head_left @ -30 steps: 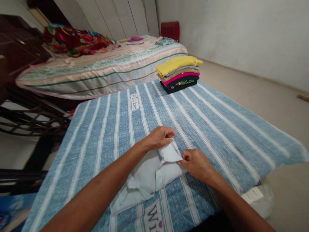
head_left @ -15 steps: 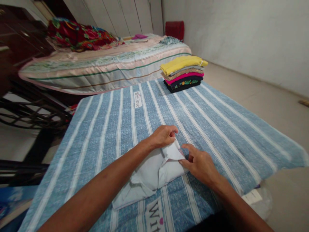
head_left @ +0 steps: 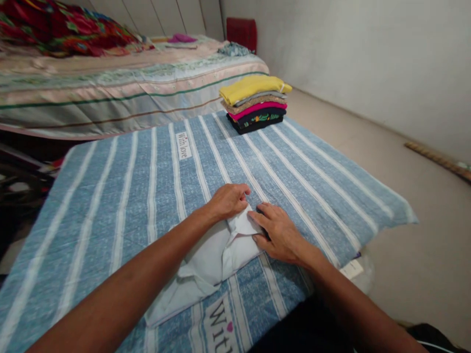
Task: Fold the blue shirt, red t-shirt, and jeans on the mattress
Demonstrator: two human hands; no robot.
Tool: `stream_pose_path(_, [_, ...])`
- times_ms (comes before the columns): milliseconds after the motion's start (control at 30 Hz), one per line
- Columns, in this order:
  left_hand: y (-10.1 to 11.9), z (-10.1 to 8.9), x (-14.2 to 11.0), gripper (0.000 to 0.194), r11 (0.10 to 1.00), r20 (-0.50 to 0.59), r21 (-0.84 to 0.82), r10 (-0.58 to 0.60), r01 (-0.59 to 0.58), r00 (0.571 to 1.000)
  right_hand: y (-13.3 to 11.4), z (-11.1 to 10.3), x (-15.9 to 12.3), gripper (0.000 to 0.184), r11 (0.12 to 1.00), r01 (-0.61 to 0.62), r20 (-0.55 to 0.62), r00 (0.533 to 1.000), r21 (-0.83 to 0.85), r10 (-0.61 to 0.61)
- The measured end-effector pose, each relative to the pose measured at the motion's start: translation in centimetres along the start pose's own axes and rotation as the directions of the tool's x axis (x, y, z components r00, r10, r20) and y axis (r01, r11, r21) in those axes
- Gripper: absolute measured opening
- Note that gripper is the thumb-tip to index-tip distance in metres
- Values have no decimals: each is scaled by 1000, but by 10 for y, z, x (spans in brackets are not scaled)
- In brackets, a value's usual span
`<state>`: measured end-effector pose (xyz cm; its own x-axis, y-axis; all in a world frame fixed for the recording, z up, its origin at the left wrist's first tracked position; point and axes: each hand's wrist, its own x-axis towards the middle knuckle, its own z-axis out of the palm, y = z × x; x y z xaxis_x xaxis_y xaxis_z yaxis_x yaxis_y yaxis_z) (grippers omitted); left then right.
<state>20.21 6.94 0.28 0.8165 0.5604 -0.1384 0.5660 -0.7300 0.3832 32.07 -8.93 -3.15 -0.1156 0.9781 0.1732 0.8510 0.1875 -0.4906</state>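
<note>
A folded white garment point(head_left: 206, 250) lies slantwise on the near part of the blue striped sheet, with creased, loose flaps on top. My left hand point(head_left: 230, 200) is closed in a pinch on its far corner, and the forearm crosses over part of the cloth. At the garment's right end, my right hand point(head_left: 277, 233) rests with fingers bent and apart. Its index finger touches the upper flap, while the thumb lies at the edge below, with a gap between them. The fingertips of my left hand are partly hidden.
A stack of folded clothes point(head_left: 255, 104), yellow on top, stands at the sheet's point(head_left: 140, 196) far edge. Behind it is a bed point(head_left: 147, 93) with a red floral blanket point(head_left: 69, 29). A red case point(head_left: 241, 34) leans by the wall. A wooden strip point(head_left: 437, 159) lies on the floor at right.
The view has turned to the right, so everything sits further left. My right hand's index finger has come down onto the garment's flap. My left hand keeps its pinch on the corner.
</note>
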Motion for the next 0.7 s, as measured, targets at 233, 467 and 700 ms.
stream_pose_path(233, [0, -1, 3, 26, 999, 6, -25, -34, 34, 999, 0, 0, 18, 41, 970, 84, -142, 989, 226, -52])
stream_pose_path(467, [-6, 0, 2, 22, 989, 15, -138, -60, 61, 998, 0, 20, 19, 37, 987, 14, -199, 980, 163, 19])
stream_pose_path(700, [-5, 1, 0, 23, 988, 5, -144, -54, 54, 999, -3, 24, 9, 38, 999, -31, -143, 989, -26, 27])
